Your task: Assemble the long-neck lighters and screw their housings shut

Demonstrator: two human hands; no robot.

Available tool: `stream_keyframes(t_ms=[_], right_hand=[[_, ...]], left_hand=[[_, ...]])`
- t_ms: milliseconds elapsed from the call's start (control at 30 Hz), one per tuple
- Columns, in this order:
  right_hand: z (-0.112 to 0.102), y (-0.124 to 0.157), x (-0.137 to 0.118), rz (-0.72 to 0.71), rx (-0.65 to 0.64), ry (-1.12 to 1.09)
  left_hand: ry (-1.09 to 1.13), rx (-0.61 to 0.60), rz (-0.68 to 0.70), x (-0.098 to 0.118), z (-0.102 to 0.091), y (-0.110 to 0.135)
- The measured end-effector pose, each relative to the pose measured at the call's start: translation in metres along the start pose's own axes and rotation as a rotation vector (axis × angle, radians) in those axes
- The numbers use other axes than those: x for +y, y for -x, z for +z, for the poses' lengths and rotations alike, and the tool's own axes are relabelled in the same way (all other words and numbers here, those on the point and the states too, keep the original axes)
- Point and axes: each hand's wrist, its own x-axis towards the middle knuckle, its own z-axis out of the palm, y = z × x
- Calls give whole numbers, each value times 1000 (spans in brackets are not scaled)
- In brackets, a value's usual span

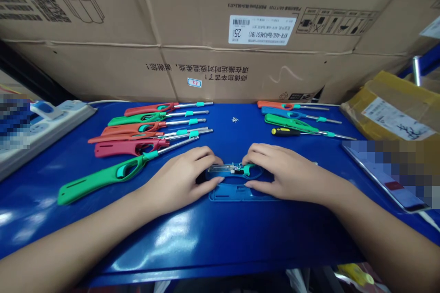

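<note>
A blue lighter body (237, 187) lies opened on the blue table (220, 233) in front of me, its clear inner part and teal trigger exposed. My left hand (178, 178) grips its left end, fingers curled round it. My right hand (285, 171) pinches the right side near the teal trigger (248, 169), thumb underneath.
Several long-nosed lighters in green, red and orange (151, 132) lie in a row at the left. Three more lighters and a yellow-handled screwdriver (299, 121) lie at the right. Cardboard boxes (220, 32) wall the back. A white power strip (44, 121) lies far left; a flat device (392, 174) far right.
</note>
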Motion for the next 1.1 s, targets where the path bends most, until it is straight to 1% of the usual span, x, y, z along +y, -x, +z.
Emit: stream_keyframes(t_ms=[100,167,300,467,567,700,800,1067,1100], right_hand=[[1,0,-1,8,-3,-36],[2,1,-1,3,3,-36],[4,1,-1,2,3,-34],[4,3,-3,28,-8,-108],[5,4,-4,21,23,-121],[6,3,-3,8,63,-99],[7,3,-2,27,82,-77],[2,3,1,11,57,-77],[2,3,3,8,70,-76]], left_hand=[[52,-13,-45,1,1,-1],[49,-17,-61,2,1,-1],[35,-14,-44,3,2,0],[101,-17,-65,6,3,1],[112,-23,-73,8,3,1],[96,0,-67,8,4,1],[89,21,-45,7,6,1],[156,64,-38,2,7,0],[155,68,-41,2,6,0]])
